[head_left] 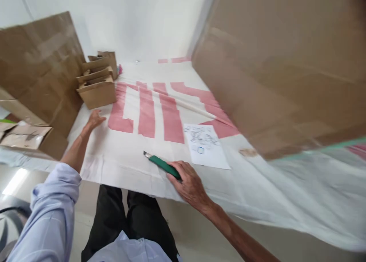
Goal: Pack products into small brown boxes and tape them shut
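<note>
My right hand (188, 182) lies near the front edge of the table, its fingers closed over the handle of a green utility knife (162, 164) whose blade tip points left and away. My left hand (94, 119) rests farther left on the white cloth (128, 155), fingers stretched out flat, close to a small brown cardboard box (97, 92). A white printed sheet of paper (205, 144) lies just right of the knife. The cloth carries broad pink stripes (148, 111).
A big cardboard box (286, 71) fills the right side, blurred. Flattened cardboard (40, 64) leans at the left, with more small boxes (100, 64) stacked behind the near one and another box (28, 138) at the left edge. My legs and the floor show below the table edge.
</note>
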The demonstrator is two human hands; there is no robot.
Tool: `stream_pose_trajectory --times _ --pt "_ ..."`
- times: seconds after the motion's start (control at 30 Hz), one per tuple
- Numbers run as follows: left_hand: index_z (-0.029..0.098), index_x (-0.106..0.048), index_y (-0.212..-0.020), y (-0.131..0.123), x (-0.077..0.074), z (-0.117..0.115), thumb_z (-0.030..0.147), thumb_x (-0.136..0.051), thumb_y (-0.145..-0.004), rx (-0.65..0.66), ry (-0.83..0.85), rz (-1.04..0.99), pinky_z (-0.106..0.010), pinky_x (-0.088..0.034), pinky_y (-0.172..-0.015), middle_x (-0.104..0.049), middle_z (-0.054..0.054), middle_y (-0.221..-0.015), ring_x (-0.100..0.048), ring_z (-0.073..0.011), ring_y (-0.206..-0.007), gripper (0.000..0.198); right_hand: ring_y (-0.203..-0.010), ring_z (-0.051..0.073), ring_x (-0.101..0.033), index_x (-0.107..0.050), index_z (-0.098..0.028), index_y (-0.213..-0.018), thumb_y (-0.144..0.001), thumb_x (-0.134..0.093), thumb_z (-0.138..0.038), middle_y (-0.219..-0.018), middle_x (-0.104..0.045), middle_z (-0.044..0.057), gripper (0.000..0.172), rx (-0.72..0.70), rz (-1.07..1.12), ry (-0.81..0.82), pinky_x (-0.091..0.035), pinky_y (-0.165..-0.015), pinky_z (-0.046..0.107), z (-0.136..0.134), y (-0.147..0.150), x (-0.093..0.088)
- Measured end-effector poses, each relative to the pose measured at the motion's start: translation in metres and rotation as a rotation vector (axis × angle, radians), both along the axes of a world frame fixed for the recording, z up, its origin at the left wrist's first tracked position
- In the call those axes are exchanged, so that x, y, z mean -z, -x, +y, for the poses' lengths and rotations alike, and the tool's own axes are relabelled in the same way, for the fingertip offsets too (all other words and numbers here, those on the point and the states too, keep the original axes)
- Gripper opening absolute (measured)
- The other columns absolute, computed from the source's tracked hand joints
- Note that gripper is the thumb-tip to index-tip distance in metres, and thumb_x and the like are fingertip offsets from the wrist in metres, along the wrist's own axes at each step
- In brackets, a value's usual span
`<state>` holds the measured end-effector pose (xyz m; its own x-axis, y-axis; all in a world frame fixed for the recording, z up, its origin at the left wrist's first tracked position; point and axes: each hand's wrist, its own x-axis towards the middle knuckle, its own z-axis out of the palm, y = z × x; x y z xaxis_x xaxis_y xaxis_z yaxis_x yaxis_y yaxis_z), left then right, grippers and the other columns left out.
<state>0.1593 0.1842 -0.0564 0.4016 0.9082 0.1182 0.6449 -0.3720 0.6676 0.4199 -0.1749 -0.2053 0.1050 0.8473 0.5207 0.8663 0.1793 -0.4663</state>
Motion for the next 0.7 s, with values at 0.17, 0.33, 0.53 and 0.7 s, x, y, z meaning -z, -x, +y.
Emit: stream_pose_trajectory --times 0.17,0.33,0.53,0.7 --pt "0.019 -0.07 -0.135 0.066 -0.023 -0.071 0.021 -0.083 -0.086 -0.047 -0.172 0.135 -0.054 -0.043 -0.128 -0.059 -0.014 -0.157 -0.057 -0.0338 -0.145 0.051 -0.099 0.03 -0.069 -0.066 -0.024 -0.126 -0.105 -0.055 -0.039 -0.109 -0.074 0.011 0.028 0.006 -0.007 -0.008 -0.056 -0.086 0.042 -0.002 -0.003 0.014" --pt "0.025 -0.065 -0.142 0.168 -0.068 -0.123 0.043 -0.069 -0.096 -0.226 -0.515 0.33 -0.055 -0.042 -0.127 -0.058 -0.013 -0.157 -0.053 -0.0337 -0.148 0.05 -0.097 0.031 -0.07 -0.067 -0.024 -0.122 -0.104 -0.054 -0.042 -0.106 -0.074 0.012 0.029 -0.01 -0.015 -0.008 -0.056 -0.085 0.043 -0.002 -0.005 0.018" --pt "0.027 -0.056 -0.152 0.265 -0.073 -0.143 0.076 -0.069 -0.085 -0.563 -0.158 0.607 -0.073 -0.041 -0.119 -0.05 -0.023 -0.162 -0.045 -0.0499 -0.152 0.084 -0.097 0.031 -0.069 -0.068 -0.024 -0.119 -0.102 -0.054 -0.04 -0.105 -0.074 0.011 0.027 0.002 -0.011 -0.02 -0.056 -0.087 0.043 0.0 -0.005 0.022" --pt "0.023 -0.046 -0.163 0.276 -0.048 -0.154 0.07 -0.074 -0.085 -0.536 -0.151 0.503 -0.074 -0.033 -0.124 -0.029 -0.027 -0.177 -0.031 -0.0525 -0.162 0.095 -0.096 0.031 -0.069 -0.068 -0.024 -0.117 -0.101 -0.055 -0.042 -0.104 -0.074 0.011 0.027 -0.009 0.0 -0.028 -0.057 -0.087 0.045 0.001 -0.005 0.024"
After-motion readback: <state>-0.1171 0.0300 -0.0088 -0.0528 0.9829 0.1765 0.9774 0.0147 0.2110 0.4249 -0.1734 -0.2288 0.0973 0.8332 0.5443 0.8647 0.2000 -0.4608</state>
